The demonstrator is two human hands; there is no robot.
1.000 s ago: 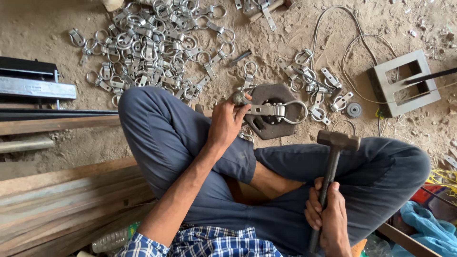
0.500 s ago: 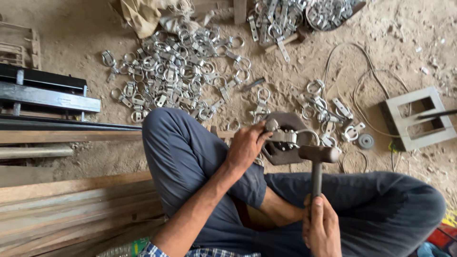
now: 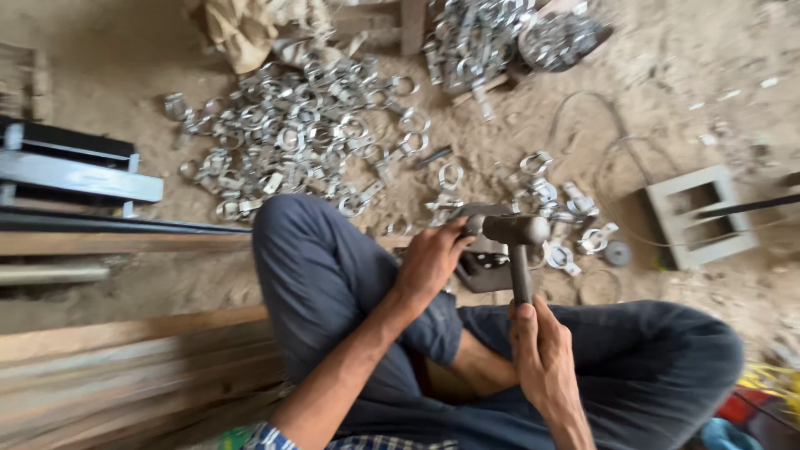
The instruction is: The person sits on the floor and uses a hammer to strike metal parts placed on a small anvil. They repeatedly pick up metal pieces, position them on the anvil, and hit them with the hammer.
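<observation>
**Kid:** So what is the person doing down there?

**Helper:** Sitting on the dirt floor (image 3: 683, 75) with legs crossed, in dark blue trousers. The right hand (image 3: 542, 354) holds a hammer (image 3: 518, 242). Its grip is closed tight around the bottom of the handle.

**Kid:** Where is the hammer head?

**Helper:** It is up by the knees, right over a dark metal block (image 3: 483, 267) that lies on the floor just in front of the legs. The picture is blurry, so I cannot tell if the head touches the block.

**Kid:** And the other hand?

**Helper:** The left hand (image 3: 429, 258) is on the block too, just beside the hammer head. Its fingers are curled together, pressing on something small at the top of the block. I cannot see what it is.

**Kid:** What are all the shiny things?

**Helper:** Metal rings. 1 big heap (image 3: 292, 133) lies past the left knee. A small bunch (image 3: 558, 204) lies just right of the block. More rings (image 3: 500, 37) are piled at the far edge.

**Kid:** Anything else?

**Helper:** A grey block with 2 holes (image 3: 700, 212) sits to the right, well apart from the hammer. Thin wire (image 3: 583, 125) curls on the dirt near it. Wood planks (image 3: 117, 367) and long metal bars (image 3: 75, 171) lie on the left.
</observation>
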